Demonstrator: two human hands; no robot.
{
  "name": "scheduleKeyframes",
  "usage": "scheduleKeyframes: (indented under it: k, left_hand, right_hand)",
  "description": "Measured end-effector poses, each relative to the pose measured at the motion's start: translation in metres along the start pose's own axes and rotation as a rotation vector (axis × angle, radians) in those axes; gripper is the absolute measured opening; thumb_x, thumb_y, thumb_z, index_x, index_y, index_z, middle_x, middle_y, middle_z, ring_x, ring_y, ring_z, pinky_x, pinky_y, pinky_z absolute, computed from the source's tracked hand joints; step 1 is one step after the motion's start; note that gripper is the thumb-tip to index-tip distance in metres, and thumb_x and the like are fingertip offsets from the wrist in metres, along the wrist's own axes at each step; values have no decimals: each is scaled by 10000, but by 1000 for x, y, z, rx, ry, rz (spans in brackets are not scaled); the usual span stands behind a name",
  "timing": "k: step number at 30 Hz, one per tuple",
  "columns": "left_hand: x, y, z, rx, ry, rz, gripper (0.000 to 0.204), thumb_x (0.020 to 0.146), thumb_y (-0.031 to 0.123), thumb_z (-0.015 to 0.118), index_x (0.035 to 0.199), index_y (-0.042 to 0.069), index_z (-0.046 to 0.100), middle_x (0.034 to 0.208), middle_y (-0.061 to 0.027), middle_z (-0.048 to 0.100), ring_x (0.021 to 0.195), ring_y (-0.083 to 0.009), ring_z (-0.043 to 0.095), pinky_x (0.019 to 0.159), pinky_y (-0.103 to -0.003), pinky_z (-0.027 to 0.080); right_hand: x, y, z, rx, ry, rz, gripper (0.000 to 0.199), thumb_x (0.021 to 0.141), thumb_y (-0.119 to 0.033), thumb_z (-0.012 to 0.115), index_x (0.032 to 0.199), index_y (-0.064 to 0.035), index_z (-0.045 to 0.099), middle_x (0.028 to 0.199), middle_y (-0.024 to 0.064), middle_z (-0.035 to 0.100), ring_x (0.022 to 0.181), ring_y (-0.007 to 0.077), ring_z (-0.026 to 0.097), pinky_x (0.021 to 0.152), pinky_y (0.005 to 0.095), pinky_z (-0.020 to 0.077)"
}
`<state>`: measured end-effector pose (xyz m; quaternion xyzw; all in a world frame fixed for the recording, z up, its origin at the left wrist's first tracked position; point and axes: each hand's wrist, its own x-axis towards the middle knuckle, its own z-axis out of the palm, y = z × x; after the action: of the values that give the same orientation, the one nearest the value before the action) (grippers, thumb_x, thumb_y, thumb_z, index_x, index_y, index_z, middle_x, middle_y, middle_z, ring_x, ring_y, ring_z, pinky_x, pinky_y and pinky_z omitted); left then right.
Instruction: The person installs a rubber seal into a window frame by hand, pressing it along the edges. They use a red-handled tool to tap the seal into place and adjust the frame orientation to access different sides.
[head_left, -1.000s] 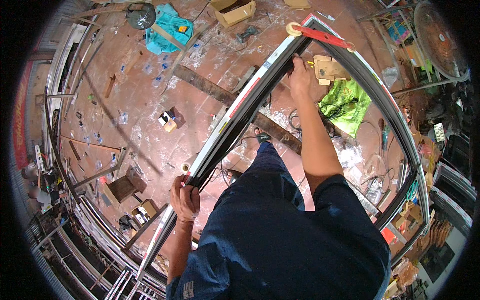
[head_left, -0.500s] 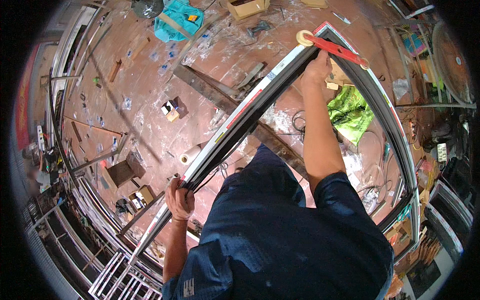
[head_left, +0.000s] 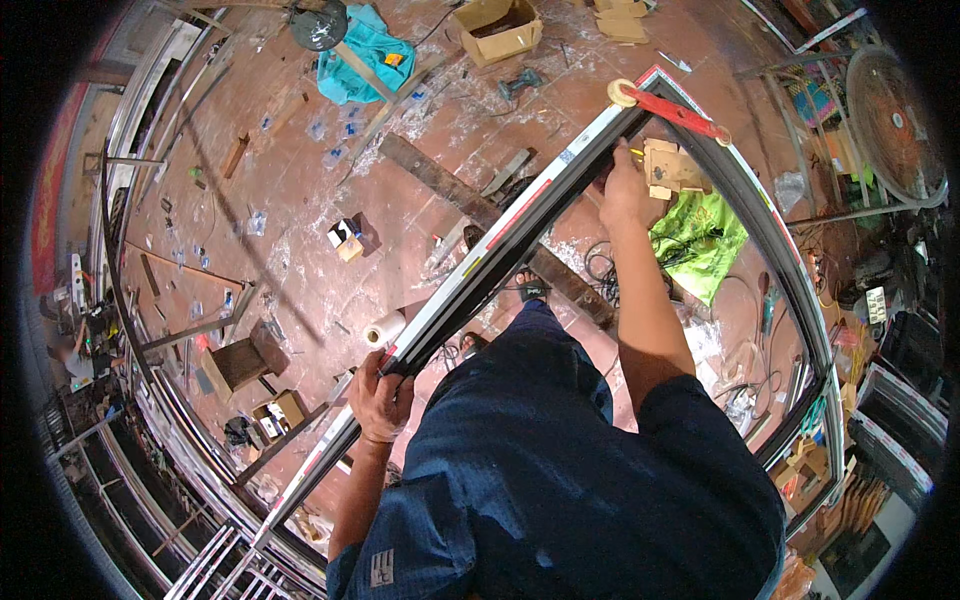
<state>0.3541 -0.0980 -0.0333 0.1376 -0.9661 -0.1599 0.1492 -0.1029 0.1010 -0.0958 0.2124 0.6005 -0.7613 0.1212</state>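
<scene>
A large rectangular metal frame (head_left: 533, 200), pale along its outer edge and black inside, stretches in front of me. My left hand (head_left: 383, 400) is closed around its long near-left bar, partway along. Near the far corner, my right hand (head_left: 624, 185) reaches through the opening and grips the same bar from the inner side; part of its fingers is hidden by the frame. Across that corner lies a red bar (head_left: 675, 113) with pale round ends, close to my right hand but apart from it.
Below the frame, a dark beam (head_left: 440, 182) crosses the tiled floor. A white roll (head_left: 384, 330), a small box (head_left: 346, 243) and an open cardboard box (head_left: 500, 32) lie about. A bright green bag (head_left: 700, 240) with black cable shows through the opening. At right stands a fan (head_left: 897, 125).
My right hand has slid slightly toward me along the bar, away from the corner. The view has shifted a little, so the frame and floor sit slightly lower. My left hand keeps its hold.
</scene>
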Motion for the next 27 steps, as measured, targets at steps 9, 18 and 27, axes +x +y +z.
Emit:
scheduleKeyframes:
  k: [9,18,27]
  left_hand:
    - [3,2,-6,-191,118,8,272,801,98,849,1018,101,686,1320,-209,684,1157,-406,682,944,-506,559]
    - [44,37,-39,-482,-191,-460,246,971,176,723,1148,9,761,915,-213,740,845,-386,708,825,-456,526]
    - [68,39,-32,-645,-169,-614,197,995,194,741,1002,-1,766,710,-131,738,617,-254,714,616,-376,536]
  right_hand:
    - [-79,39,-30,-242,-316,187,259,1085,-310,654,1205,-92,726,961,17,745,768,137,688,684,299,524]
    - [-84,40,-43,-354,-577,153,252,1020,-236,750,1193,-53,757,1065,14,767,934,119,680,868,294,521]
    - [-83,37,-44,-383,-646,162,257,983,-250,788,1148,-54,766,1026,6,748,896,126,653,860,303,513]
